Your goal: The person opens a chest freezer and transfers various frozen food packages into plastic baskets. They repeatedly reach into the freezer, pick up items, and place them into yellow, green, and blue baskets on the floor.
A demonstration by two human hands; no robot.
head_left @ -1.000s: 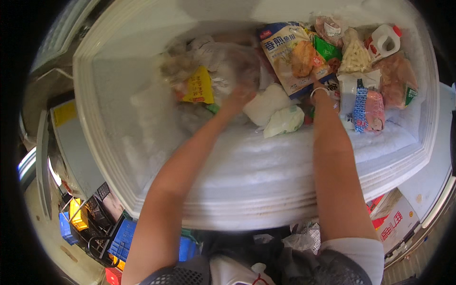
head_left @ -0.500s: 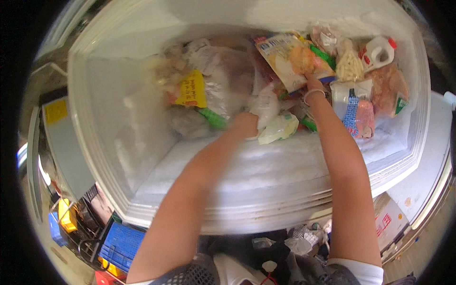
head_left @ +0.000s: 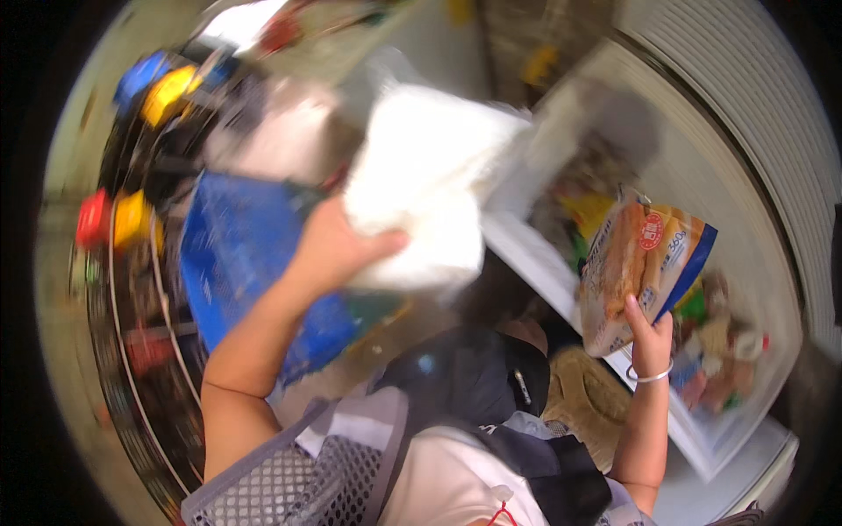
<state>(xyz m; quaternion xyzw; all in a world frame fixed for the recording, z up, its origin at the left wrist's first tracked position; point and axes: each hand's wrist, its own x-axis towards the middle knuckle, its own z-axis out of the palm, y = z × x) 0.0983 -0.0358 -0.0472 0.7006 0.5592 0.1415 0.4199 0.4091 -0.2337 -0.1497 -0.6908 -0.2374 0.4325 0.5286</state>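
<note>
My left hand (head_left: 346,241) grips a motion-blurred white package (head_left: 425,158) in clear plastic, held up over a blue plastic crate (head_left: 219,245). My right hand (head_left: 649,337), with a bangle on the wrist, is closed round a cream and blue packet (head_left: 653,263) with a picture of browned food, tilted over the near rim of the open chest freezer (head_left: 537,276). Behind that packet, mixed frozen bags (head_left: 724,368) lie inside the freezer.
At the left, a dark wire rack or cart (head_left: 123,298) bears yellow (head_left: 132,223), red (head_left: 92,219) and blue plastic containers. A pale cabinet (head_left: 438,44) stands at the back. A ribbed white panel (head_left: 745,105) runs along the freezer's far side.
My view has swung left, away from facing the freezer. Both hands have risen out of it, the left with a white package, the right with the cream and blue packet.
</note>
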